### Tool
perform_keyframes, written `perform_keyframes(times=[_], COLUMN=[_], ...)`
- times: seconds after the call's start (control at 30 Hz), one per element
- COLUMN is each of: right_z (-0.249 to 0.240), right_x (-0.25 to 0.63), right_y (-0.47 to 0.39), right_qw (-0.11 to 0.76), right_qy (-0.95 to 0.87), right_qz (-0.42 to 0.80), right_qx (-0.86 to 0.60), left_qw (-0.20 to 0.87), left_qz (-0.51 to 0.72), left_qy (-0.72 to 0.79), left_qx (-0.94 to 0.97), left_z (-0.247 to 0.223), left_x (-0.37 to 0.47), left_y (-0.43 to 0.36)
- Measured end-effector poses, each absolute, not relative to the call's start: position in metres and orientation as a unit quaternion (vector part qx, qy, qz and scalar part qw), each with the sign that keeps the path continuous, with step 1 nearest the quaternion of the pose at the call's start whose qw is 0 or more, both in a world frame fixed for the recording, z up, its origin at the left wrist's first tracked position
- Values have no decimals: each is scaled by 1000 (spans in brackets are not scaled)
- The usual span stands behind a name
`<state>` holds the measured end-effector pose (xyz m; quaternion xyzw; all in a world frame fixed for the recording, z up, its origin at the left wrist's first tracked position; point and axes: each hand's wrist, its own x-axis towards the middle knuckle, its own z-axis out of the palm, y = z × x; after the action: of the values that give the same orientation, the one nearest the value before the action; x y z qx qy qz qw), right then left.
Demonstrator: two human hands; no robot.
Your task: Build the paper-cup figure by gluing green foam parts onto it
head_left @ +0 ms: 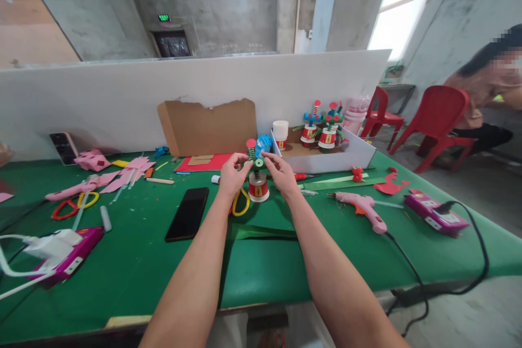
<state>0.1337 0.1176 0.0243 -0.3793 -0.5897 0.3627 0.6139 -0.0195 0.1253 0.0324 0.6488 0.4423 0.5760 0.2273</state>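
Note:
A paper-cup figure (258,190) stands upright on the green table in front of me. It has an upside-down red and white cup, a green crosspiece, a coiled green neck and a red disc on top. My left hand (235,175) pinches the left end of the crosspiece. On the other side, the fingers of my right hand (280,175) close on its right end. Parts of the crosspiece and arms are hidden by my fingers. Scissors with yellow and red handles (241,204) lie partly behind my left wrist. A green paper strip (261,232) lies nearer to me.
A white box (326,160) holds similar figures (327,136) and stacked cups (280,133). To the right are a pink glue gun (362,207) and purple power strip (436,213). A black phone (187,214) lies left. A person (485,81) sits beyond red chairs (438,114).

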Motion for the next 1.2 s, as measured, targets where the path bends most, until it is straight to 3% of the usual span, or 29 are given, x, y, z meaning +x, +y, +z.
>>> perform_keyframes(times=[0.53, 1.2], right_z=[29, 29], right_x=[141, 155], right_y=[115, 121], right_qw=[625, 674], right_qy=[-530, -447], right_qz=[401, 397], right_qx=[-409, -434], left_qw=[277, 215], left_qz=[604, 652], left_qy=[418, 433], left_qx=[620, 584], left_z=[34, 28], left_x=[-25, -33], left_y=[125, 131])
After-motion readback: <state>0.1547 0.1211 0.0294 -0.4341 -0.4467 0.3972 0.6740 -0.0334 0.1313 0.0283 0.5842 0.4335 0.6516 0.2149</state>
